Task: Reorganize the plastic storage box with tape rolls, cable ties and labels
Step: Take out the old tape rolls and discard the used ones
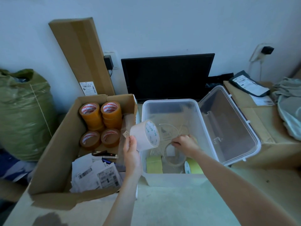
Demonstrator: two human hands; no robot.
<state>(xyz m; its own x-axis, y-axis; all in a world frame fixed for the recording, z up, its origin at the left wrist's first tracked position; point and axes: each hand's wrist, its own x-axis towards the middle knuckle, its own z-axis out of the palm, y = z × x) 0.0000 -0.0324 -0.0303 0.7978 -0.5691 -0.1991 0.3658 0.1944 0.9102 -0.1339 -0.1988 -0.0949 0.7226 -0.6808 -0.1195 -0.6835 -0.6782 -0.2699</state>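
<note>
Your left hand (131, 149) gripped a wide roll of pale, matte tape (144, 135), fingers and thumb curled round its lower curved wall, the printed core face tilted toward 3 o'clock. The roll hung over the left rim of the clear plastic storage box (170, 101), a smooth rounded-corner tub. Your right hand (185, 143) reached down inside the box, fingers curled onto thin white cable ties (169, 126) looped across the floor; you could not tell exactly how many it pinched. Below that hand, at 6 o'clock, lay a clear hollow tape ring (175, 156), with 1 yellow roll (154, 164) at its 9 o'clock and 1 more yellow roll (194, 166) at its 3 o'clock, both against the near wall. The translucent lid (228, 128) stood open at 3 o'clock of the box. At 9 o'clock sat a corrugated cardboard box (53, 152) holding 4 stacks of glossy brown tape rolls (101, 121) toward the far end, crumpled barcode labels (96, 175) at the near end, and pens (105, 155) between them.
</note>
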